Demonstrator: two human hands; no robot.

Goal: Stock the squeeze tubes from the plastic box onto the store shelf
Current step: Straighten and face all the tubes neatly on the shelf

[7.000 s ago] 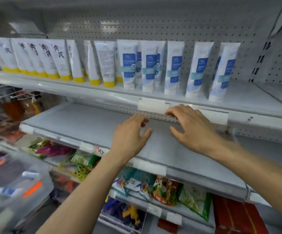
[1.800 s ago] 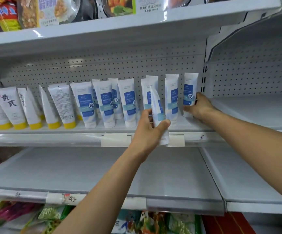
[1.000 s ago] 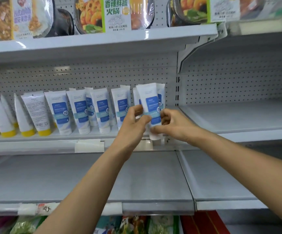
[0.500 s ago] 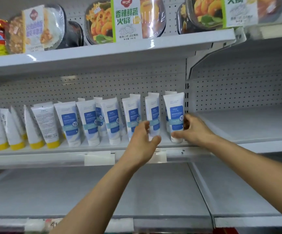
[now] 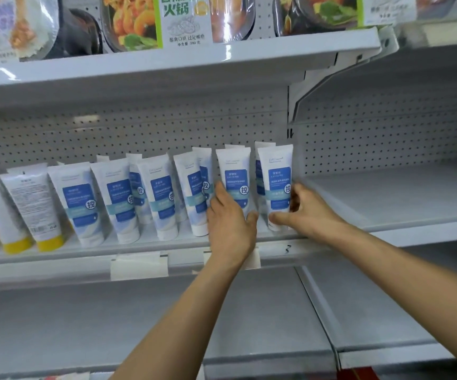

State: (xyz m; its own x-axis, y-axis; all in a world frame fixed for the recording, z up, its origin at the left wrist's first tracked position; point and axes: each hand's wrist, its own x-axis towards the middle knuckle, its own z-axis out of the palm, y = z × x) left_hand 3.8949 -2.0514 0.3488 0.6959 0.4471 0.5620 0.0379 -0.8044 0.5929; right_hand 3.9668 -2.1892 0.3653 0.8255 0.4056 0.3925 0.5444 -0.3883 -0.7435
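Your right hand (image 5: 308,215) pinches the end tube (image 5: 276,171) low down, thumb across the front near the cap and fingers (image 5: 294,197) round its right edge. Your left hand (image 5: 230,226) wraps the lower body of the neighbouring tube (image 5: 233,171). Both tubes stand cap-down, close together, at the right end of the row of squeeze tubes (image 5: 158,198) on the store shelf (image 5: 90,252); the plastic box is out of view. Judge them light, soft-walled and smooth: squeeze the middle and the body will likely dent, and each balances on a narrow cap, so a nudge could tip it into the row. Hold low, near the stiffer cap shoulder, with a gentle grip.
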